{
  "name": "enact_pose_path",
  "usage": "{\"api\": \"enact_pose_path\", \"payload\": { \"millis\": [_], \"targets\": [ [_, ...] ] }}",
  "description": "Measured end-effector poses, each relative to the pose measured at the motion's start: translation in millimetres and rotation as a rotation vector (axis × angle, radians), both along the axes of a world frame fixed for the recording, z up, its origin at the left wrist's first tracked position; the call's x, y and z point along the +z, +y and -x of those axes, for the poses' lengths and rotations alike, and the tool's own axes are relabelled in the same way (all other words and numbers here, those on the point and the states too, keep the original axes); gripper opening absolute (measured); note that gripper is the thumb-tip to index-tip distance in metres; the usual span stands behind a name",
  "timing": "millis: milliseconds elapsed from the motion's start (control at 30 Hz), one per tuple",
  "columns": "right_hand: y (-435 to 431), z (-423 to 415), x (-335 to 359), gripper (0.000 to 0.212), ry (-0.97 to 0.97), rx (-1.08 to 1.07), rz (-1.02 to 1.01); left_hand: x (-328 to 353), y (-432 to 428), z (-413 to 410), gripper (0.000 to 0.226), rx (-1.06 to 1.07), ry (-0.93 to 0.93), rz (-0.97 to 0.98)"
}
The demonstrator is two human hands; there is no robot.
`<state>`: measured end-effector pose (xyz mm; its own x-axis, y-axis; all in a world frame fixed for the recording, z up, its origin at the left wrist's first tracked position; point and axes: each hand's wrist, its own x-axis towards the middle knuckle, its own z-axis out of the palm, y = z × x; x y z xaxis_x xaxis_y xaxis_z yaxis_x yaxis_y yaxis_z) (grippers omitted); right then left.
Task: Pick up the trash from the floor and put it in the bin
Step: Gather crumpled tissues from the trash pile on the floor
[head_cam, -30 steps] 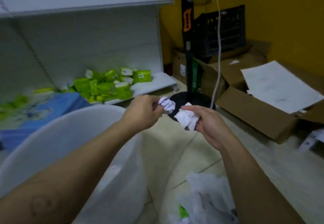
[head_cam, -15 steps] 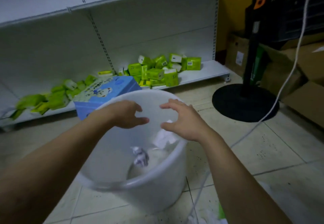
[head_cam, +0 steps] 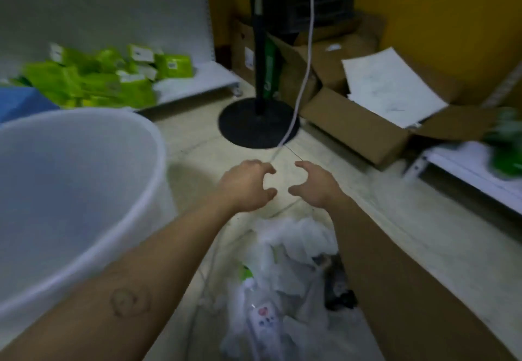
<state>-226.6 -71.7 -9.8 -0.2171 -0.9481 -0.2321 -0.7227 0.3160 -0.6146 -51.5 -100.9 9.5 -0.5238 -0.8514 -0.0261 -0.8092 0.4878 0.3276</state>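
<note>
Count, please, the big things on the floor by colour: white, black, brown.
White: 1, the bin
Black: 1, the round fan base
Brown: 2 that I can tell apart, the cardboard boxes
Total: 4

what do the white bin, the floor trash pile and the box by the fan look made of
White bin: probably plastic, smooth, matte and slightly translucent, with a thin rolled rim.
Trash pile: mostly thin white plastic film, judging by crinkled, glossy folds; possibly some paper, too blurred to tell.
Box: brown cardboard, dull, with bent open flaps.
</note>
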Motion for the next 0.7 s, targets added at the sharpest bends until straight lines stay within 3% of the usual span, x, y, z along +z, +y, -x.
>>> {"api": "enact_pose_path", "payload": {
  "millis": [200,400,467,567,633,700],
  "targets": [
    [63,50,-75,0.068,0.156,-0.138,-0.297,-107,36,21,0.060,-0.063,0.011,-0.413],
    [66,19,-122,0.084,0.069,-0.079,-0.315,-145,56,23,0.049,-0.079,0.222,-0.612],
    [60,10,-133,0.072,0.164,-0.031,-0.356,-154,58,25,0.056,-0.021,0.220,-0.647],
    [54,7,-139,0.030,0.377,-0.029,-0.324,-162,58,25,0.067,0.109,0.230,-0.660],
    [54,9,-141,0.019,0.379,-0.037,-0.298,-166,56,24,0.066,0.171,0.288,-0.641],
    [53,14,-140,0.011,0.255,-0.043,-0.273,-170,55,24,0.069,0.207,0.348,-0.609]
  ]
}}
